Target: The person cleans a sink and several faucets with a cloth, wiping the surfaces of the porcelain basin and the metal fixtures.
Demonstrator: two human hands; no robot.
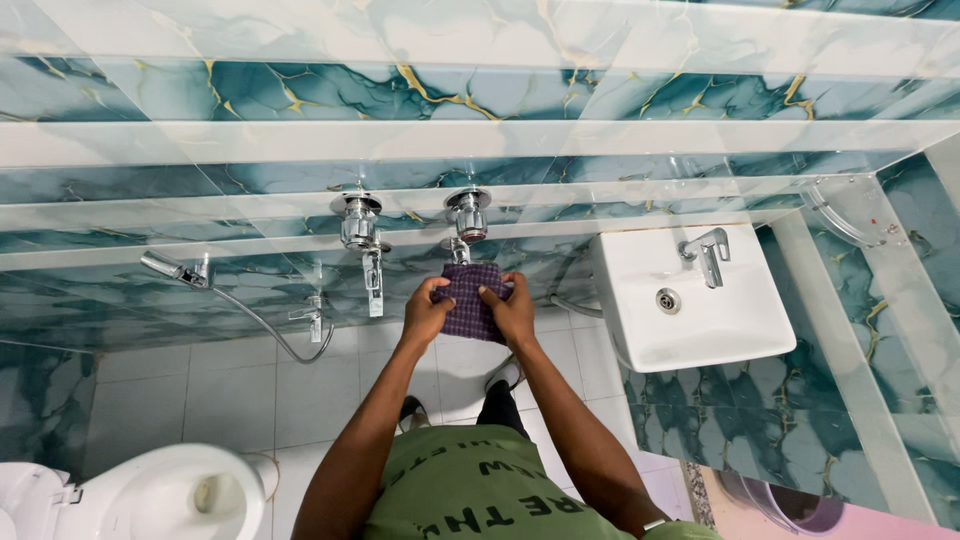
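Purple checked cloth (472,300) is gripped by both hands, held up just below the right one of 2 chrome wall taps (467,222). Left hand (424,312) clasps its left edge, fingers curled; right hand (512,310) clasps its right edge. White washbasin (690,300) hangs to the right, a hand sprayer (172,268) on the marbled teal wall to the left, a white toilet (150,495) lower left.

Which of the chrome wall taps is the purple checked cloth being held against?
The right chrome wall tap, directly above the purple checked cloth held by both hands; the left chrome tap hangs uncovered.
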